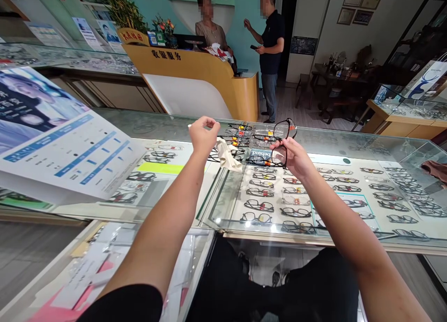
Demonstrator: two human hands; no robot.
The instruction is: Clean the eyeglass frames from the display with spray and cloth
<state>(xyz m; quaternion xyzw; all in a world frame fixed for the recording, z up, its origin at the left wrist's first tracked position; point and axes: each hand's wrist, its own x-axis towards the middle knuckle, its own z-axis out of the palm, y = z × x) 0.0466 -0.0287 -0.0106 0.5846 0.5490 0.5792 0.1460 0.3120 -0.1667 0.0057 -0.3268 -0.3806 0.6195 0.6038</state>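
My right hand [296,159] grips a pair of black-framed eyeglasses [287,126] by the frame, lifted over the glass counter with the lenses turned sideways. My left hand [204,134] is closed, thumb and fingers curled together. A small white bit shows at its left edge, but what it holds is hidden. Right beside that hand is a crumpled cream cloth [228,156]; I cannot tell whether the hand touches it. Several eyeglasses [240,127] with coloured tags lie on the counter between and behind my hands, near a blue card [260,155] reading "behind".
The glass display counter [349,140] holds rows of eyeglasses. At left stands a large printed leaflet [77,149], above an open drawer [33,289] of papers and packets. Two people [272,42] are at the yellow reception desk [188,70]. A brown cloth [435,169] lies far right.
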